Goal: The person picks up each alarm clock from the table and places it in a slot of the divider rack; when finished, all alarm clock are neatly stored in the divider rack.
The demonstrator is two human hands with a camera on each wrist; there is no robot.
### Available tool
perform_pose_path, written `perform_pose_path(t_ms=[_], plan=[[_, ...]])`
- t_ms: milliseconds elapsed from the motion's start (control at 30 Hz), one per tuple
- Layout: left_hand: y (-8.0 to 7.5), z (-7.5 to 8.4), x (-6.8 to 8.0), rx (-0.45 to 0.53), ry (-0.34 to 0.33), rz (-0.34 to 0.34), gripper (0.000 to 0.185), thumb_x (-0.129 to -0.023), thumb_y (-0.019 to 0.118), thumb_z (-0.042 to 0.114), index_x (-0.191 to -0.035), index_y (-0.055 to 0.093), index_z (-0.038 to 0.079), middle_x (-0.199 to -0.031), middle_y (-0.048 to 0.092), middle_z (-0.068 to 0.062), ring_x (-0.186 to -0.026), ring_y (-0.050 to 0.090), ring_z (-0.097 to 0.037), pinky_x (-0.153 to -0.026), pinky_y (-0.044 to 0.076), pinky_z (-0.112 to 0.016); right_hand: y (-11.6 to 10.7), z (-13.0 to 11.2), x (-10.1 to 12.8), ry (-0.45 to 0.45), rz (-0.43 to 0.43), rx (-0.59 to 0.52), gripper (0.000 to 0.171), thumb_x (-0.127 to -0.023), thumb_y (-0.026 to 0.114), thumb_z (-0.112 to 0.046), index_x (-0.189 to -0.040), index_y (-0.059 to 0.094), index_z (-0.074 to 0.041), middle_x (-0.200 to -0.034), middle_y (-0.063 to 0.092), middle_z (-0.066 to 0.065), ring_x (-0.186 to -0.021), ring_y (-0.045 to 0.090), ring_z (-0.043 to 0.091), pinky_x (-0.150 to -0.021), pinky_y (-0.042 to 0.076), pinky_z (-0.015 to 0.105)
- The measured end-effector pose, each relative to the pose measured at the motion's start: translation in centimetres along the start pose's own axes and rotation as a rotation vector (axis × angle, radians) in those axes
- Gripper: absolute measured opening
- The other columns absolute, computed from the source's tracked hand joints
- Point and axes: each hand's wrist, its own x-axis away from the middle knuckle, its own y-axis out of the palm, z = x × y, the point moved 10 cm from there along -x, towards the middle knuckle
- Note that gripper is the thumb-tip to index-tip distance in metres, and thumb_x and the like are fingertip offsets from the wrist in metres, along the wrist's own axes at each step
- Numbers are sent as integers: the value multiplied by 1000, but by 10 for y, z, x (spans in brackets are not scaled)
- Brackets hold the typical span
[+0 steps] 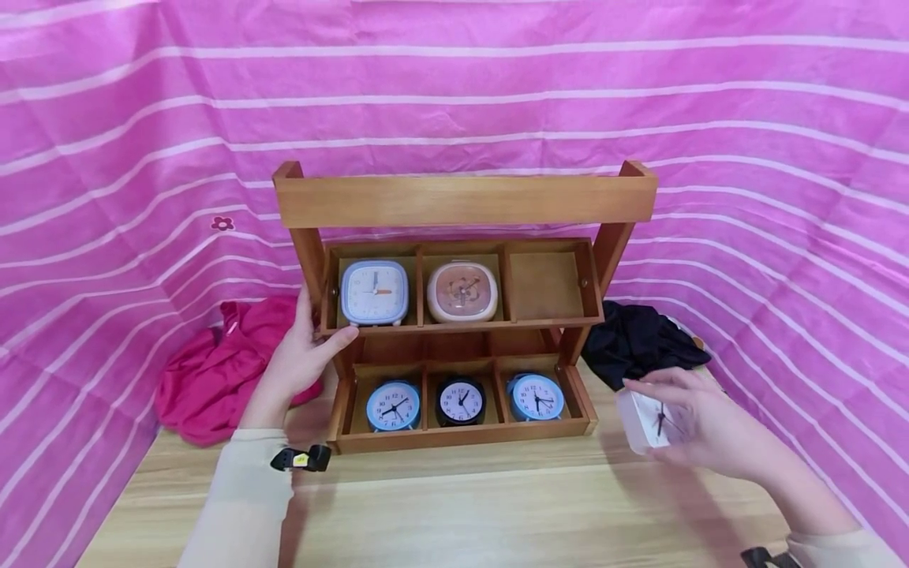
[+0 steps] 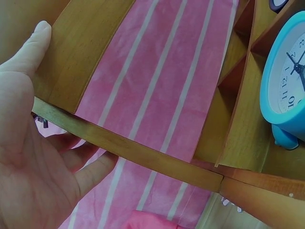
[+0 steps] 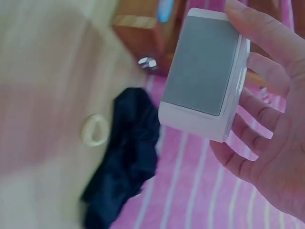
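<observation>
A wooden two-tier shelf (image 1: 465, 201) stands on the table. Its upper tier holds a blue square clock (image 1: 374, 292), a pink square clock (image 1: 462, 292) and one empty compartment (image 1: 545, 285). The lower tier holds two blue round clocks (image 1: 393, 406) (image 1: 536, 397) with a black round clock (image 1: 461, 401) between them. My left hand (image 1: 312, 347) grips the shelf's left side, thumb on the front of the upper tier; in the left wrist view that hand (image 2: 28, 157) wraps a wooden slat (image 2: 128, 148). My right hand (image 1: 699, 426) holds a white square clock (image 1: 649, 422) (image 3: 202, 71) to the right of the shelf, above the table.
A red cloth (image 1: 213, 371) lies left of the shelf and a black cloth (image 1: 639, 343) lies to its right, behind my right hand. The light wooden table (image 1: 461, 513) stretches in front. A pink striped sheet (image 1: 454, 95) walls in the back and both sides.
</observation>
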Motion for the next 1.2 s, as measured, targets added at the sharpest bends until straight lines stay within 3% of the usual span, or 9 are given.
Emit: perform_pose_path(t_ms=[333, 567, 733, 900, 1200], plan=[[0, 1, 2, 26, 1, -3, 110, -97, 75, 34, -164, -10, 48, -170, 25, -19, -147, 36, -52, -112, 35, -74, -44, -32, -66, -108, 121, -14, 93, -53, 105, -23, -139, 70, -19, -129, 62, 12, -115, 52, 35, -89, 42, 48], [0, 3, 1, 31, 13, -6, 109, -97, 75, 33, -164, -9, 48, -170, 24, -19, -148, 35, -52, -112, 34, -75, -65, -54, -108, -92, 232, -6, 97, -58, 104, -24, -146, 64, -18, -135, 60, 17, -119, 51, 39, -87, 46, 52], [1, 3, 0, 26, 19, -4, 109, -97, 76, 33, -164, -9, 49, -170, 25, -19, -147, 36, -52, -112, 34, -74, -61, -61, -138, -85, 242, 19, 93, -60, 104, -24, -144, 64, -14, -135, 59, 20, -121, 50, 41, -89, 51, 57], [0, 2, 1, 21, 9, -3, 109, -97, 76, 33, -163, -9, 50, -169, 26, -19, -146, 38, -52, -111, 35, -74, -52, -63, -164, -96, 220, 44, 88, -62, 103, -27, -141, 66, -10, -135, 59, 24, -123, 49, 45, -99, 44, 62], [2, 4, 0, 36, 28, -12, 108, -97, 75, 30, -163, -8, 52, -171, 24, -17, -146, 39, -52, -109, 39, -72, -30, -52, -187, -38, 152, 32, 88, -65, 102, -34, -142, 66, -11, -140, 58, 21, -130, 49, 41, -109, 40, 61]])
